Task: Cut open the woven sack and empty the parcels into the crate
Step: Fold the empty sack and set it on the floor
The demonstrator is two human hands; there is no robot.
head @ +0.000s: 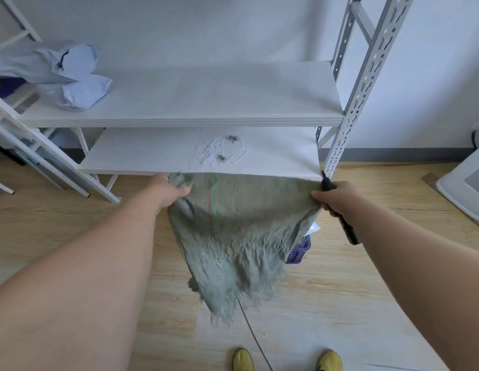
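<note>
Both bare forearms reach out: left hand [171, 189] grips one corner of the limp grey-green woven sack [233, 236]; right hand [336, 195] pinches the other, also holding a black cutter [345, 226]. Sack hangs upended over the purple plastic crate [300, 250]; emptying looks nearly done. Next: shake, then lift clear.

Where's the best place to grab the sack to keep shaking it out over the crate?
Probably the two upper corners, from above, one hand each. The sack hangs upside down over the purple crate, frayed cut end down, so the raised edge is the only firm part. The left hand bunches one corner; the right hand pinches the other alongside a black cutter.
</note>
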